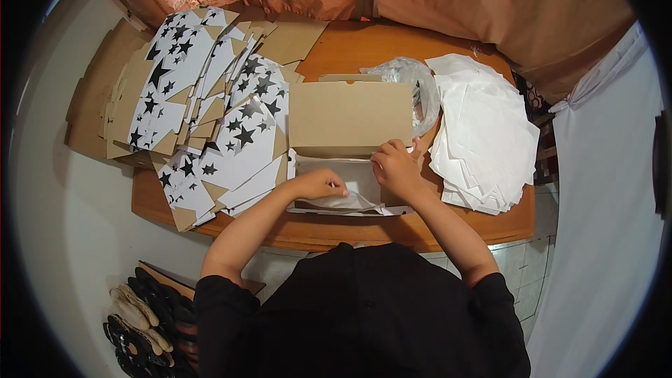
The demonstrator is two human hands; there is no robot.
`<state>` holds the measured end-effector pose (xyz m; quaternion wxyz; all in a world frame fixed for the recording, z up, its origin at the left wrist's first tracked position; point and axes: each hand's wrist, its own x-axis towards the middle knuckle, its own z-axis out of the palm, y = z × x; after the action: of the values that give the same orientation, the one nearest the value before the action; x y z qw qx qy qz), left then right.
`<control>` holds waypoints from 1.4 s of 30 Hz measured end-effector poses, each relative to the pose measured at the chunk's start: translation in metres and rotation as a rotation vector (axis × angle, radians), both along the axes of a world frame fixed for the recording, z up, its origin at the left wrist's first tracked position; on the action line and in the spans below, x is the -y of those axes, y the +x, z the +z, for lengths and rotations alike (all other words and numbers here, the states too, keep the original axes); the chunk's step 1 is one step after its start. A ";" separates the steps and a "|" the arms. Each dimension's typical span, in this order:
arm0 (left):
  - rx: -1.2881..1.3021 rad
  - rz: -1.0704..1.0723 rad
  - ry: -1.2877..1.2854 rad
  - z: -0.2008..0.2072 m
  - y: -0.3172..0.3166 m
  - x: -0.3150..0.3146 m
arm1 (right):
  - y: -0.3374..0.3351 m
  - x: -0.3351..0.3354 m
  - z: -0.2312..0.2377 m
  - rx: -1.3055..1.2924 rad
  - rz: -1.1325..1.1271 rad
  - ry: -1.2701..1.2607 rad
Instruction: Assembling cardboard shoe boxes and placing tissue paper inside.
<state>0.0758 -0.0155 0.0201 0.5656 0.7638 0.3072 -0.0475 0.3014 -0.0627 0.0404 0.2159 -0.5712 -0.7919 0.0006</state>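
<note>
In front of me on the table stands an open cardboard box (350, 115), its brown inner lid raised at the back. White tissue paper (357, 190) lies inside it and reaches toward the front edge. My left hand (320, 185) is over the left part of the box with its fingers pinched on the tissue paper. At the right side of the box is my right hand (397, 166), its fingers curled together near the back corner. Whatever may be between those right fingers is hidden from view.
Flat star-printed cardboard blanks (245, 129) are piled on the left of the wooden table (329, 49). A stack of white paper sheets (483, 133) lies on the right. Behind the box sits a clear plastic bag (423, 94). Several shoes (143, 315) are on the floor at lower left.
</note>
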 end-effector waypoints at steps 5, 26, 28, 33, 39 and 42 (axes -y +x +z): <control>0.046 -0.085 0.940 -0.005 0.005 -0.010 | 0.000 -0.006 0.010 0.010 -0.002 0.008; 0.177 -0.209 1.871 -0.070 0.017 -0.010 | 0.001 0.024 0.000 0.061 0.044 -0.214; 0.151 -0.202 1.872 -0.071 0.016 -0.010 | -0.003 0.034 -0.019 0.124 0.067 -0.148; 0.095 -0.204 1.707 -0.047 0.012 -0.004 | -0.003 0.039 -0.034 0.265 0.147 -0.146; 0.369 0.102 1.774 0.013 -0.023 0.013 | -0.002 0.031 -0.026 0.290 0.178 -0.303; 0.204 -0.051 1.311 0.045 -0.016 0.012 | 0.000 0.027 -0.023 0.289 0.219 -0.373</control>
<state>0.0603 -0.0277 0.0652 0.0086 0.9574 0.1992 0.2087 0.3017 -0.0898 0.0179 -0.0101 -0.5061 -0.8579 0.0884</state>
